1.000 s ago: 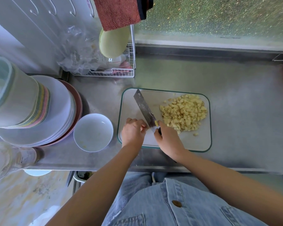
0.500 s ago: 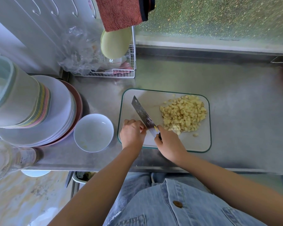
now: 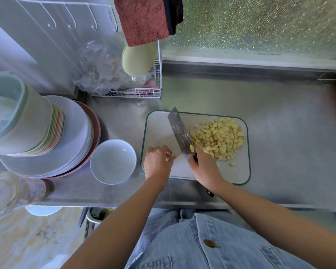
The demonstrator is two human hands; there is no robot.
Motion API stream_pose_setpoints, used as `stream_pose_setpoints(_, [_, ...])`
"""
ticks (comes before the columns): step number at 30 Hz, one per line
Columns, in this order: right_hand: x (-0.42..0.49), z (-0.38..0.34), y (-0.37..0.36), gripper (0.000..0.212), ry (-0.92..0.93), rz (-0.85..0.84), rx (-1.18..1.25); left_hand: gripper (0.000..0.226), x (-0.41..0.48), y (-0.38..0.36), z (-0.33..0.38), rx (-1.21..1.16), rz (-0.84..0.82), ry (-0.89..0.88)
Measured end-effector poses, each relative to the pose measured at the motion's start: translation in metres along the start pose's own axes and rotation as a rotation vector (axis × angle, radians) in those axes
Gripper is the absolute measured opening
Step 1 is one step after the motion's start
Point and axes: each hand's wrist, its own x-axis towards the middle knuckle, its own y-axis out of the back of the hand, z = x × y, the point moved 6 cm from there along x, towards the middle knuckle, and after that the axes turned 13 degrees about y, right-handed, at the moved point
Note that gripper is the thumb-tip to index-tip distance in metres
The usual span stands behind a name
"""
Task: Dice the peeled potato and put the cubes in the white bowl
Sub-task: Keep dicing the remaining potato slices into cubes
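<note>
A heap of diced potato cubes lies on the right half of the green-rimmed cutting board. My right hand grips the dark handle of a cleaver, whose blade slants across the board with its edge against the left side of the heap. A yellow scrap sticks to the blade near the handle. My left hand rests on the board's near left part, fingers curled, a small gap from the blade, with nothing visible in it. The white bowl stands on the counter just left of the board, with only tiny scraps inside.
Stacked plates and a tall stack of cups crowd the left of the steel counter. A wire rack with a plastic bag and a green plate stands behind the board. A glass jar sits at the near left edge.
The cleaver has shifted right, away from my left hand's fingers, which touched the blade before. My left hand has stayed in place.
</note>
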Motion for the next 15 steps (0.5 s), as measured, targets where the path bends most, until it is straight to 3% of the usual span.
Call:
stream_pose_setpoints(6, [-0.015, -0.008, -0.021, 0.029, 0.076, -0.147, -0.037, 0.021, -0.004, 0.007, -0.007, -0.027, 0.083, -0.049])
stream_pose_setpoints(9, [-0.017, -0.003, -0.024, 0.027, 0.061, -0.178, -0.085, 0.022, -0.006, 0.006, -0.008, 0.023, 0.076, -0.056])
stream_pose_setpoints(15, [-0.018, 0.033, 0.014, 0.007, -0.085, -0.012, -0.065, 0.021, -0.006, 0.006, -0.01, -0.072, 0.035, -0.018])
